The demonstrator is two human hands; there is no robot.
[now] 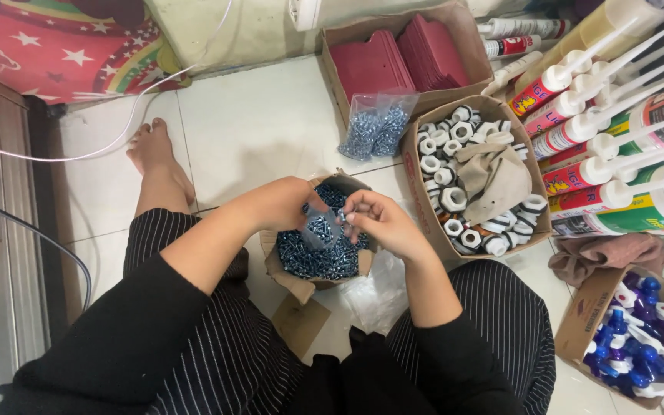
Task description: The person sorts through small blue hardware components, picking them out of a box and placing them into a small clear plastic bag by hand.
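Note:
I sit on a white tiled floor with a torn cardboard box full of small silvery screws between my knees. My left hand holds a small clear plastic bag with screws in it, right above the box. My right hand pinches the bag's other edge, fingers curled close to the left hand. Both hands meet over the box's middle.
A filled screw bag leans on a box of red plastic parts. A box of white plastic nuts with a beige cloth stands right. Sealant tubes lie far right, blue-white nozzles in a box below. Cables run left.

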